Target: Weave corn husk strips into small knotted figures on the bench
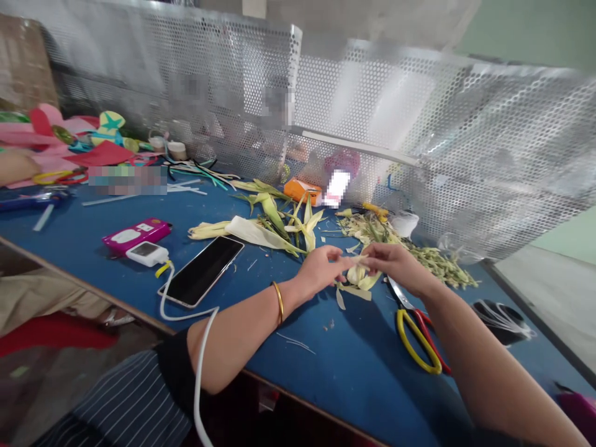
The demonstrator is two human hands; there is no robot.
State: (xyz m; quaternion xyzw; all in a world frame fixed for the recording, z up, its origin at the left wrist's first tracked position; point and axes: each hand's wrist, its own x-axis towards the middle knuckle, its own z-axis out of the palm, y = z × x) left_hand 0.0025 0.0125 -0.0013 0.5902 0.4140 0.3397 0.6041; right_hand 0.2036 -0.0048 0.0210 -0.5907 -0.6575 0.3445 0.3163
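Here, pale husk [356, 274], held between left fingers [341, 266] and right fingers [375, 251]

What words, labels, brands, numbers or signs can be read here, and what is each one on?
None can be read with certainty.
Magenta pack: white marking, too blurred to read.
Small white device: nothing legible on its display.
Bright upright screen: pixelated, unreadable.
Dark phone: no text visible.

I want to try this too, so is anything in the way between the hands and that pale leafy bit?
Nothing visible is in the way: the left hand and right hand are right at the pale leafy bit. The scissors lie beside the right forearm, not between.
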